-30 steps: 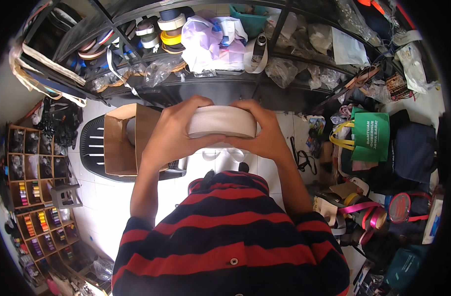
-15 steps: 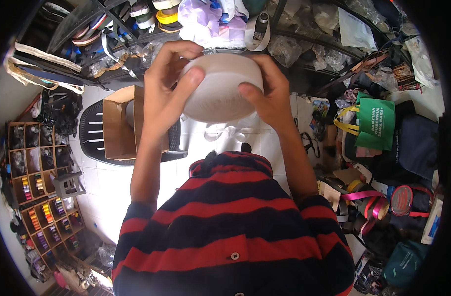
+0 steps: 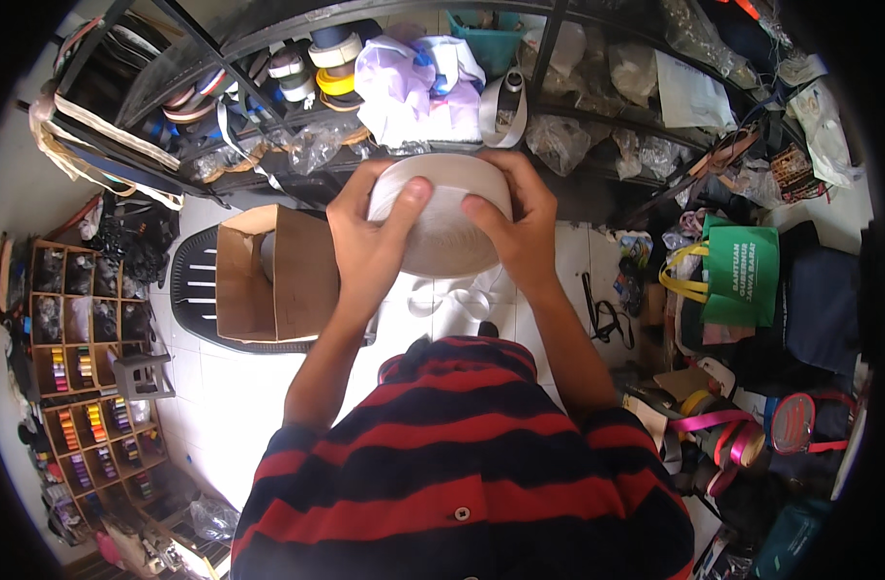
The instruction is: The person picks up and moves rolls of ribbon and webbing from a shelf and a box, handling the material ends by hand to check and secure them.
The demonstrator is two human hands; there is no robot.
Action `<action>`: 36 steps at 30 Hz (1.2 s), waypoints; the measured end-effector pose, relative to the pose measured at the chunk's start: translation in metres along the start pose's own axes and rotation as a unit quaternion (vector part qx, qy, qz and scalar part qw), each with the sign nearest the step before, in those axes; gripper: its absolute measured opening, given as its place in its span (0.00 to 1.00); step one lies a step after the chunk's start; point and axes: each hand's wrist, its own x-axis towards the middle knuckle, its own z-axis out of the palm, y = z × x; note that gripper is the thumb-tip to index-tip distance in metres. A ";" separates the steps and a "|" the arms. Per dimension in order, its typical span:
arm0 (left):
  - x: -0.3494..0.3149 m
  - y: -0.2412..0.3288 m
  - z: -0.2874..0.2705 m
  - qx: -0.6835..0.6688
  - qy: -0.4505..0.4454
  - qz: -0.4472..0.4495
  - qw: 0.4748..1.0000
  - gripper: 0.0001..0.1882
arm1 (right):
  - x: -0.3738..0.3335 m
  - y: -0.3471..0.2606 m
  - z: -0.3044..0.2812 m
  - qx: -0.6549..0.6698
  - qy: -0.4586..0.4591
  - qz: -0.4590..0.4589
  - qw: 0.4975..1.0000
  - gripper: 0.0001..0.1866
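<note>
Between both my hands is a big roll of white webbing, held up in front of my chest with its flat coiled side tilted toward me. My left hand is wrapped round its left edge, the thumb pressing on the coiled side. On the opposite edge my right hand grips it the same way. Most fingers of both hands are hidden behind the roll. Below it, a loose white strap lies in loops on the floor.
An open cardboard box sits on a black slatted chair at left. Ahead, black metal shelves hold webbing rolls and plastic bags. A thread rack stands far left; a green bag and piled goods crowd the right.
The roll has come lower in view, and my left hand has closed more firmly round its edge. My view has shifted, showing more of the shelves.
</note>
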 end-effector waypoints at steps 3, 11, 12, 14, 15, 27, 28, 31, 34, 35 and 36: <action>-0.004 -0.007 0.011 -0.083 0.104 -0.012 0.991 0.21 | 0.001 -0.003 -0.003 0.061 0.019 0.037 0.997 0.22; 0.009 -0.014 0.016 -0.064 -0.003 0.024 0.998 0.29 | 0.011 -0.001 -0.039 -0.022 -0.002 -0.005 1.000 0.21; 0.017 -0.009 0.015 -0.039 -0.044 0.076 0.995 0.27 | 0.015 -0.004 -0.044 -0.062 -0.016 -0.044 0.997 0.22; 0.032 0.012 0.019 0.087 -0.127 0.146 0.977 0.25 | 0.022 -0.008 -0.053 -0.141 -0.044 -0.118 0.982 0.22; 0.038 0.023 0.022 0.150 -0.168 0.177 0.958 0.25 | 0.024 -0.012 -0.055 -0.146 -0.048 -0.115 0.982 0.21; 0.023 -0.003 0.092 -0.219 0.203 0.043 0.953 0.27 | 0.033 -0.007 -0.069 0.063 -0.001 -0.011 0.998 0.24; 0.019 -0.001 0.102 -0.247 0.212 0.026 0.945 0.28 | 0.030 -0.007 -0.067 0.082 0.023 -0.030 0.996 0.24; 0.021 0.000 0.102 -0.221 0.155 0.032 0.962 0.32 | 0.032 -0.007 -0.073 0.088 0.041 -0.049 0.994 0.25; 0.034 0.009 0.074 -0.022 0.025 0.130 0.991 0.34 | 0.035 -0.008 -0.083 0.044 0.009 -0.057 0.997 0.25; 0.038 0.024 0.071 0.024 -0.022 0.164 0.986 0.29 | 0.035 -0.006 -0.087 0.009 -0.011 -0.072 0.997 0.25; 0.044 0.038 0.071 0.086 -0.067 0.190 0.976 0.25 | 0.035 -0.005 -0.089 -0.026 -0.032 -0.087 0.995 0.25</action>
